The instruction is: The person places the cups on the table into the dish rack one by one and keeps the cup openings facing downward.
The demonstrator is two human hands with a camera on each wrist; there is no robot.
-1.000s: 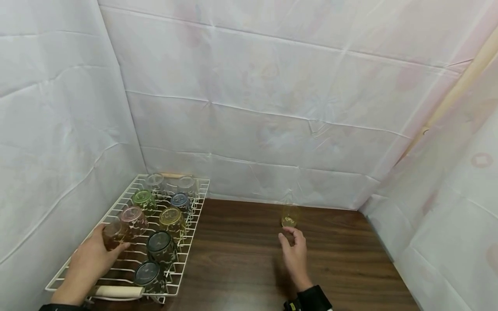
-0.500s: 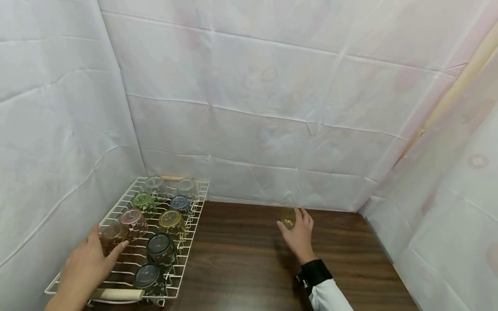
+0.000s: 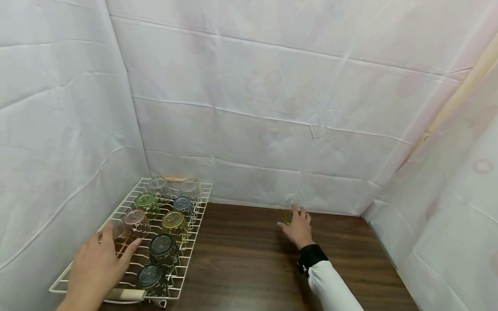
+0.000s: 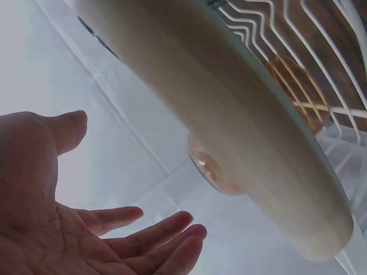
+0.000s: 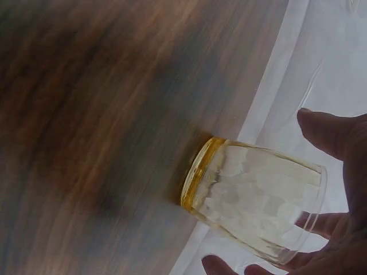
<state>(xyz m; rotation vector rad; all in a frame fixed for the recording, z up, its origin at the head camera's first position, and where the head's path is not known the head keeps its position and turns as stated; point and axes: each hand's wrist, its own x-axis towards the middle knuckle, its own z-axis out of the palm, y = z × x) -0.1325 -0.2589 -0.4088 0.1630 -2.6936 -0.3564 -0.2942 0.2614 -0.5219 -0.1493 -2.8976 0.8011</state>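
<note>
My left hand [image 3: 97, 261] hovers over the near left of a white wire rack [image 3: 196, 239], thumb and fingers spread. Just beyond its fingertips an amber glass [image 3: 118, 229] stands upside down, partly hidden by the hand. In the left wrist view nothing lies in the palm; a peach-tinted glass [image 4: 212, 169] shows past the rack's wooden handle [image 4: 229, 114]. My right hand [image 3: 298, 226] reaches round a yellow glass [image 3: 287, 217] at the back of the table. In the right wrist view that glass stands upright on the wood, the thumb apart from it and the fingers behind.
Several upturned glasses fill the rack: pink [image 3: 136, 222], green [image 3: 147, 203], blue [image 3: 183, 205], yellow [image 3: 174, 222], dark grey [image 3: 163, 248] and clear ones [image 3: 189, 188]. White cloth walls [image 3: 253, 129] enclose the brown table [image 3: 233, 259] at the back and sides.
My right hand has moved forward from just short of the yellow glass to around it. The left hand has drawn back slightly from the amber glass, its fingers spreading.
</note>
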